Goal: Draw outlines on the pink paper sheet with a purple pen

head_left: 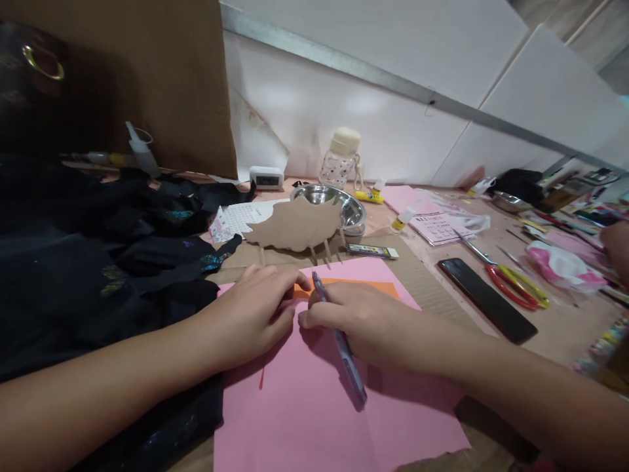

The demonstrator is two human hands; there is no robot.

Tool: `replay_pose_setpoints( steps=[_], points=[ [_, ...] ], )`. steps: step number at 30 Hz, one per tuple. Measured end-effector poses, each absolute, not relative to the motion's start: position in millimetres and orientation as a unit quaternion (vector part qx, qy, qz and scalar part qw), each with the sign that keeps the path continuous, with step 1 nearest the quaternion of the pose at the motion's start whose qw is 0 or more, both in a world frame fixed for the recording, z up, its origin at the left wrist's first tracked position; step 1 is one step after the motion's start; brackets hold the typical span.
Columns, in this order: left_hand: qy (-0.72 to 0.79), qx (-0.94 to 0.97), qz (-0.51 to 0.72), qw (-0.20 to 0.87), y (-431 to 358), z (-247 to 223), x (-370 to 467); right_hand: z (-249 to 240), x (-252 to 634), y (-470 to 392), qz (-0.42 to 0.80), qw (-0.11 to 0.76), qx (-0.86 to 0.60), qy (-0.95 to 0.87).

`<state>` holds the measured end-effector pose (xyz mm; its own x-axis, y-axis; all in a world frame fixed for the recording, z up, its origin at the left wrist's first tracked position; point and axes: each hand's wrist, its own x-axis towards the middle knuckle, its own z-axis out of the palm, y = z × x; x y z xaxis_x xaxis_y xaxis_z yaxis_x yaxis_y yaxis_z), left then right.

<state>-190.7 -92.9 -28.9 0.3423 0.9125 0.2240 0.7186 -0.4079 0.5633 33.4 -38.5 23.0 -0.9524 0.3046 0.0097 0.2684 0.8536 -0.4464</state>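
My left hand (258, 305) rests on a pink sheet of paper (289, 419), fingers bent and its index fingertip on an orange paper strip (373, 286). Thumb and index finger are apart there. My right hand (368, 314) is closed around a grey-purple pen (350, 367), which slants across the hand. Its fingertips lie near the strip's lower edge, close to my left hand. The hands partly cover the strip. A thin red sliver (261, 378) lies on the pink sheet below my left wrist.
Behind the sheet are a brown cardboard cutout (295, 226), a steel bowl (351, 213) and a small box (371, 251). A black phone (486, 298) and red-yellow-handled scissors (515, 285) lie right. Black fabric (98, 295) covers the left. A bottle (338, 164) stands by the wall.
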Motion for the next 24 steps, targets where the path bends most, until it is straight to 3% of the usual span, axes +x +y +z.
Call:
replay_pose_setpoints(
  steps=[5,12,19,24],
  points=[
    [0.518,0.798,0.249,0.184,-94,-31,-192,47,45,-44,0.178,-0.035,-0.179,-0.967],
    [0.51,0.801,0.253,0.183,-93,-28,-190,28,34,-42,0.281,0.026,-0.223,-0.933],
    [0.524,0.798,0.236,0.179,-94,-29,-193,46,52,-40,0.197,-0.064,-0.209,-0.956],
    [0.524,0.801,0.232,0.172,-95,-26,-192,35,55,-37,0.237,0.01,-0.215,-0.947]
  ],
)
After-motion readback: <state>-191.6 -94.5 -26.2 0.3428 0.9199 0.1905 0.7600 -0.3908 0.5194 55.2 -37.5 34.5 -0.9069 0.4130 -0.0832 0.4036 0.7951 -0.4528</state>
